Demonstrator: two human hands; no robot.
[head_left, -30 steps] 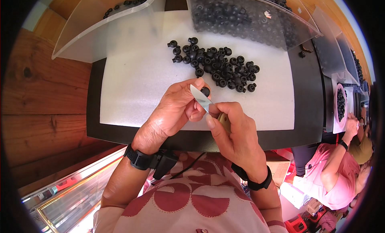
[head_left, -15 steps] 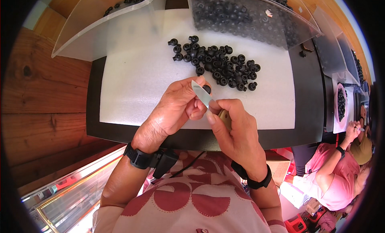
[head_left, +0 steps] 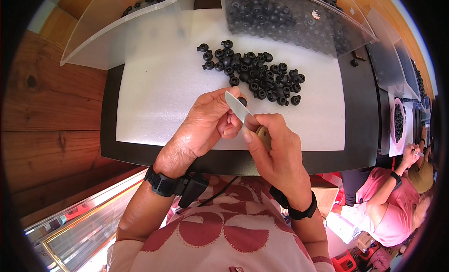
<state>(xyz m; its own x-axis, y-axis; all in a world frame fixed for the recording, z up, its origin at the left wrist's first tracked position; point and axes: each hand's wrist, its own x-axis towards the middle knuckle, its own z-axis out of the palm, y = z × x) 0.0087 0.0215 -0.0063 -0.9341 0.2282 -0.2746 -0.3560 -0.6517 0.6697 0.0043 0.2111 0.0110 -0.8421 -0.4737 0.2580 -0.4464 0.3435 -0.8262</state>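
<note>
My left hand [head_left: 208, 117] pinches one small round black part [head_left: 242, 101] between thumb and fingers, above the white foam sheet [head_left: 149, 99]. In my right hand [head_left: 278, 148] is a knife [head_left: 238, 108] with a short silver blade and a tan handle. The blade slants up to the left and lies against or just in front of the black part, covering some of it; whether it touches cannot be made out. Beyond my hands lies a loose pile of similar black parts [head_left: 255, 73], rounded, with ring-like openings and short necks.
A clear bin [head_left: 299, 42] full of black parts stands behind the pile. Another translucent bin [head_left: 117, 38] is at the back left. Dark table edge [head_left: 360, 122] borders the sheet. At right, a co-worker [head_left: 388, 202] in pink works near a pink bowl [head_left: 394, 127] of black parts.
The knife blade has tilted slightly more upright and shifted a little right against the black part. Both hands stay almost in place; the pile is unchanged.
</note>
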